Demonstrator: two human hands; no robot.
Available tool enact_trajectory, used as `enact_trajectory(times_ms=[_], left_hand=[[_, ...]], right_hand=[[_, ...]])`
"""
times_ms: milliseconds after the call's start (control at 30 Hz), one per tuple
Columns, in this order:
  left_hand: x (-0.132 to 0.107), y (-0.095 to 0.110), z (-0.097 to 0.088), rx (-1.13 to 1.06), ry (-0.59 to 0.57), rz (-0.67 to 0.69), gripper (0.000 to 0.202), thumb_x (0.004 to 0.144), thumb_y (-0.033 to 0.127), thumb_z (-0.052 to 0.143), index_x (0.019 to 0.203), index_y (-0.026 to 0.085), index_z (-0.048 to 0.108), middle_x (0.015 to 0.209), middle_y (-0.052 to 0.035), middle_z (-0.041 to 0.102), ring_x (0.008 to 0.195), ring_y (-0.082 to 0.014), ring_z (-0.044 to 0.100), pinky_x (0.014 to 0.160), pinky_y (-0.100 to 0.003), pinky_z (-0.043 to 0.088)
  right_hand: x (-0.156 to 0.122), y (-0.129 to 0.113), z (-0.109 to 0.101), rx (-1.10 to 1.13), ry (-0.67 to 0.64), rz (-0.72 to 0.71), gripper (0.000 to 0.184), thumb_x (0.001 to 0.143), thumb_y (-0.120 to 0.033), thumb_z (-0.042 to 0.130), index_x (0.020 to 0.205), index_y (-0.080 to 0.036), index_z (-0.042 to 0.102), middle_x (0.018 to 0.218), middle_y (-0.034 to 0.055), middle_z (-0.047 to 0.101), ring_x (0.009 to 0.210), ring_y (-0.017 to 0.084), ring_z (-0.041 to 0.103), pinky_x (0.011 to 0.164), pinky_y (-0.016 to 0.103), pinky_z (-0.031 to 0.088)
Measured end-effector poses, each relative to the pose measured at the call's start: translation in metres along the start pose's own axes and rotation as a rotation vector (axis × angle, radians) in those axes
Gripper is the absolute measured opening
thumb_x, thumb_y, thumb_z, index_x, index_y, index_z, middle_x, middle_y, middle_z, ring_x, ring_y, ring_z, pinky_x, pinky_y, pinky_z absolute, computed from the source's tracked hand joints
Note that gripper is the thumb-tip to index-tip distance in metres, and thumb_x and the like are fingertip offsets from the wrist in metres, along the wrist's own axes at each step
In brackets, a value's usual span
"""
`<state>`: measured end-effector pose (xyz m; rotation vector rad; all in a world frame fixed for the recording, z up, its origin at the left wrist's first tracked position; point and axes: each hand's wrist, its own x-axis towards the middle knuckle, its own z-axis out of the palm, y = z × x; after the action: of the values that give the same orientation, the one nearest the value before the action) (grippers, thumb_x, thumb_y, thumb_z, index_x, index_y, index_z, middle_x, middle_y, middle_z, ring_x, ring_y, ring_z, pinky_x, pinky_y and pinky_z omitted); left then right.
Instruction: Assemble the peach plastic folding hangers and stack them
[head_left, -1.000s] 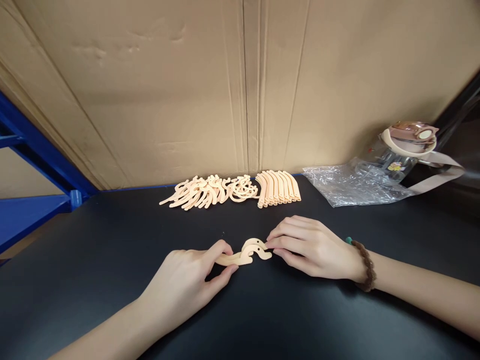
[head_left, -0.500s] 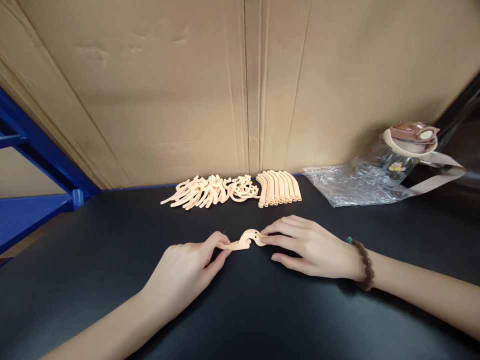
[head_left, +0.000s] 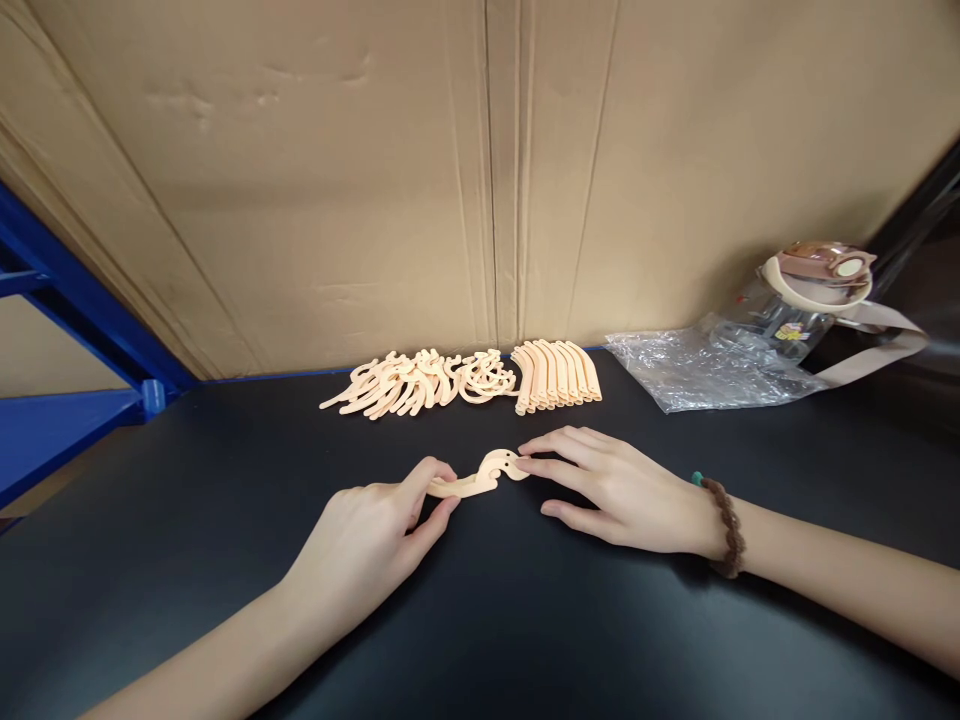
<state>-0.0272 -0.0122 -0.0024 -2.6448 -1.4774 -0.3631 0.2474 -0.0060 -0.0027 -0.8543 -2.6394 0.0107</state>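
Observation:
A small stack of curved peach plastic pieces lies on the black table between my hands. My left hand pinches its left end between thumb and forefinger. My right hand rests on the table with its fingers stretched out, the fingertips pressing on the stack's right end. Behind them, a loose heap of the same peach pieces lies next to a neat row of stacked ones.
A cardboard wall closes off the back of the table. A crumpled clear plastic bag and a clear bottle with a pink lid and strap lie at the back right. A blue metal rack frame stands at the left.
Both hands have slid the stack of peach pieces a little away from me, toward the heap. The right hand's fingers have straightened out over the stack's end.

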Motion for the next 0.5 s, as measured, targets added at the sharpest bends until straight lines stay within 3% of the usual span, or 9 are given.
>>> enact_trajectory(times_ms=[133, 300, 500], left_hand=[[0.000, 0.002, -0.001, -0.025, -0.001, -0.017, 0.024, 0.095, 0.039, 0.037, 0.105, 0.027, 0.055, 0.046, 0.0099, 0.043, 0.036, -0.0123, 0.046, 0.045, -0.020, 0.031], [0.000, 0.001, -0.005, -0.049, 0.031, -0.041, 0.024, 0.094, 0.038, 0.036, 0.105, 0.027, 0.054, 0.046, 0.0104, 0.042, 0.038, -0.0116, 0.046, 0.045, -0.020, 0.028], [0.024, 0.001, -0.022, -0.010, 0.047, -0.077, 0.024, 0.092, 0.039, 0.040, 0.100, 0.024, 0.056, 0.050, 0.0097, 0.047, 0.040, -0.0102, 0.047, 0.046, -0.020, 0.029]], right_hand=[[0.000, 0.001, 0.001, -0.025, 0.080, 0.055, 0.042, 0.095, -0.032, 0.049, 0.134, -0.016, 0.047, 0.126, 0.0118, 0.060, 0.115, 0.023, 0.055, 0.096, 0.042, 0.048], [-0.001, 0.005, 0.002, -0.043, 0.158, 0.172, 0.026, 0.095, -0.028, 0.048, 0.116, -0.018, 0.059, 0.113, 0.0093, 0.065, 0.105, 0.022, 0.061, 0.092, 0.041, 0.051], [0.000, 0.010, 0.005, -0.054, 0.113, 0.222, 0.019, 0.095, -0.024, 0.047, 0.103, -0.018, 0.064, 0.104, 0.0074, 0.066, 0.093, 0.020, 0.063, 0.082, 0.037, 0.054]])
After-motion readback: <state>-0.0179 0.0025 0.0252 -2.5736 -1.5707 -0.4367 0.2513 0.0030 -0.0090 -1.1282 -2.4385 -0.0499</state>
